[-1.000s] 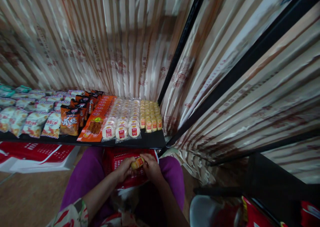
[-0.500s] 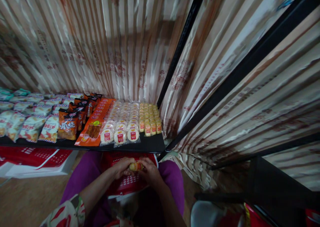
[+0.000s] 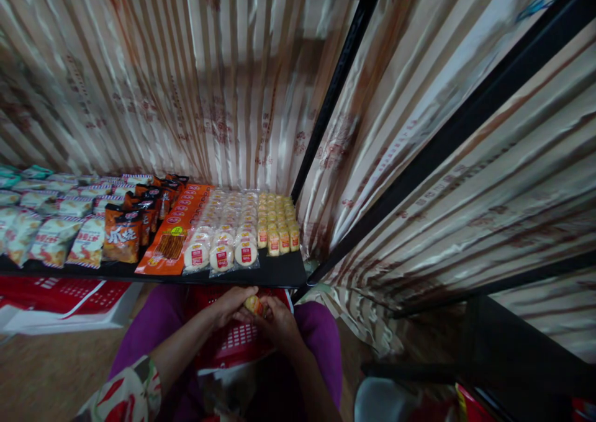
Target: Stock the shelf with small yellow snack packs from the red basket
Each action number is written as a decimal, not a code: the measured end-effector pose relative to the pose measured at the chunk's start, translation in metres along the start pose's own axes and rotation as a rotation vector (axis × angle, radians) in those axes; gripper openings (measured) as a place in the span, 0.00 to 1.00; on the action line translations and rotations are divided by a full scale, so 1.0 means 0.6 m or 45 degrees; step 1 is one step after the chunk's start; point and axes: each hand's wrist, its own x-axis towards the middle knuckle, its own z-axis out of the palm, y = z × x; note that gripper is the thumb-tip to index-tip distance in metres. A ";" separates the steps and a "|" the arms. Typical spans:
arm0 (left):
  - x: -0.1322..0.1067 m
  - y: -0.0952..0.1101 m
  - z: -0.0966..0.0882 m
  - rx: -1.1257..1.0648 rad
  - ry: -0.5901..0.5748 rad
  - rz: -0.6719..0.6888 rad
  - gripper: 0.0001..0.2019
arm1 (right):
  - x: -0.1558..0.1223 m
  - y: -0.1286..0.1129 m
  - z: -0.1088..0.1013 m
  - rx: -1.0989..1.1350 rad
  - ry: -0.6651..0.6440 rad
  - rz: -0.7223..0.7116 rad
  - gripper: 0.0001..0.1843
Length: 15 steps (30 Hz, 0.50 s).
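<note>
Between my two hands is a small yellow packaged snack with a red label. My left hand grips its left end and my right hand its right end, both with fingers closed. The hands are over a red basket on my lap, below the shelf's front edge. Similar yellow snacks stand in rows at the shelf's right end. Left of them lie round white packaged cakes in clear wrappers.
Along the black shelf are a flat orange snack packet, orange-black bags and white snack bags. Another red basket is under the shelf. A black post and a striped curtain enclose the corner.
The yellow snack has turned and tilted slightly between my fingers. Both hands stay over the basket, and the view has shifted a little.
</note>
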 end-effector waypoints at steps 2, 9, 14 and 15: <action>0.002 0.005 0.002 -0.001 0.005 0.021 0.32 | 0.001 -0.002 -0.002 0.004 0.024 0.016 0.11; 0.003 0.021 0.011 0.022 0.012 0.085 0.30 | 0.001 -0.002 -0.007 0.026 0.140 0.103 0.10; 0.000 0.029 0.016 0.132 0.047 0.144 0.22 | 0.005 -0.005 -0.008 0.024 0.180 0.167 0.10; -0.001 0.029 0.017 0.160 0.068 0.166 0.19 | 0.006 -0.007 -0.008 0.015 0.190 0.178 0.10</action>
